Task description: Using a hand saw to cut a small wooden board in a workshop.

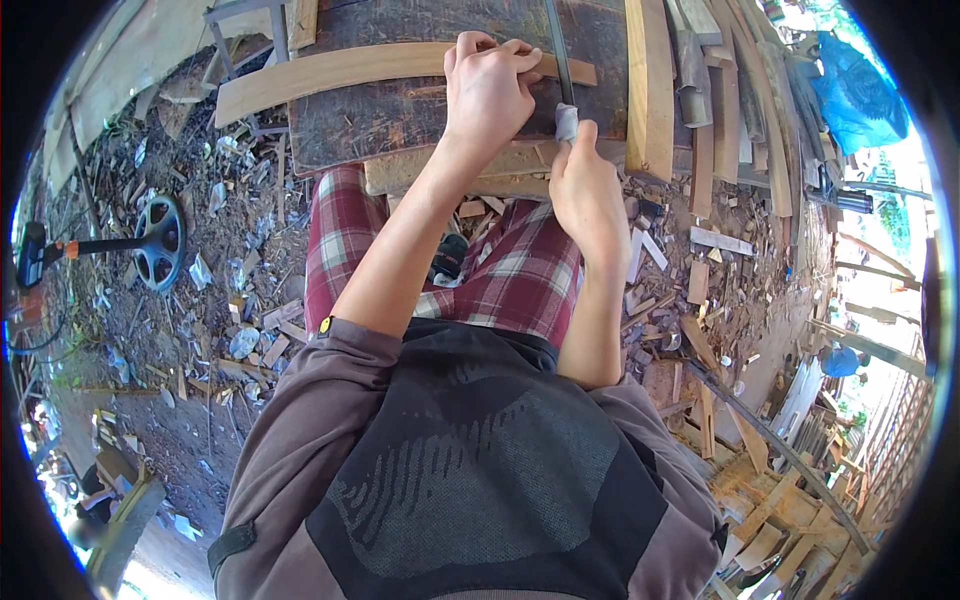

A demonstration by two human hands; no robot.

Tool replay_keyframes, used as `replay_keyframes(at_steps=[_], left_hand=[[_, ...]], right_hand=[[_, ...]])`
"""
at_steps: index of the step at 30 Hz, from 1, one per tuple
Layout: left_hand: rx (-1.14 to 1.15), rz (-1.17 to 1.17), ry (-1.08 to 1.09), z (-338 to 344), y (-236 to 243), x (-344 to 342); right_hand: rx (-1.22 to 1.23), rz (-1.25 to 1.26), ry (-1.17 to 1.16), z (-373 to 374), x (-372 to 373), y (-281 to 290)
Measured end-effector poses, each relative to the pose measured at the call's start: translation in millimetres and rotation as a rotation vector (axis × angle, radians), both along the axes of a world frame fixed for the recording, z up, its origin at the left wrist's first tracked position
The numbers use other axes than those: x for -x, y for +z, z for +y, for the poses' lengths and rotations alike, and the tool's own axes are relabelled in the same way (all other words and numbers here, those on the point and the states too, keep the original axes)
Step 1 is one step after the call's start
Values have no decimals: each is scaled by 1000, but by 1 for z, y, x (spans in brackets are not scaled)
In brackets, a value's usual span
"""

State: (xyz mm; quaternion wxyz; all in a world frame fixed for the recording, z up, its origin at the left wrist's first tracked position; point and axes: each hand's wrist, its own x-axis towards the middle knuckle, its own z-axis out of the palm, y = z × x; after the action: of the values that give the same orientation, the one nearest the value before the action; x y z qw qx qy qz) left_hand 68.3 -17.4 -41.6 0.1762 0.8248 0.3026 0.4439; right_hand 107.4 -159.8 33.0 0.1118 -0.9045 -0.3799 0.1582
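My left hand presses down on a thin wooden strip, its fingers curled over the strip near the right end. The strip lies crosswise on a dark, scuffed wooden bench top, and its left end juts past the bench edge. In my right hand is the pale, wrapped-looking handle of a long, narrow dark-bladed tool. Its blade points away from me and crosses the strip just right of my left hand. Whether the blade edge has teeth is too small to tell.
A thick light board lies lengthwise at the bench's right, beside several stacked planks. Wood offcuts and litter cover the ground. A black wheel on a shaft is at the left. A blue plastic sheet hangs far right.
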Motion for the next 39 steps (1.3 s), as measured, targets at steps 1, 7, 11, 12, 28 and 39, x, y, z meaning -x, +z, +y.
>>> replay_keyframes(at_steps=[1,7,11,12,28,39], left_hand=[[1,-5,-3,-1,0,-2],[-11,-37,20,6,-4,0],[-57,-34,-18,9,-5,0],[-40,-28,-23,9,-5,-1],[46,-29,-17,1,0,2],[8,-4,-49,1,3,-1]], right_hand=[[-27,-19,2,-6,1,-2],[37,105,-74,-73,28,-2],[30,44,-33,-61,21,0],[34,18,-26,-50,19,0],[51,27,-30,-66,33,-10],[-36,-1,-44,-15,12,-6]])
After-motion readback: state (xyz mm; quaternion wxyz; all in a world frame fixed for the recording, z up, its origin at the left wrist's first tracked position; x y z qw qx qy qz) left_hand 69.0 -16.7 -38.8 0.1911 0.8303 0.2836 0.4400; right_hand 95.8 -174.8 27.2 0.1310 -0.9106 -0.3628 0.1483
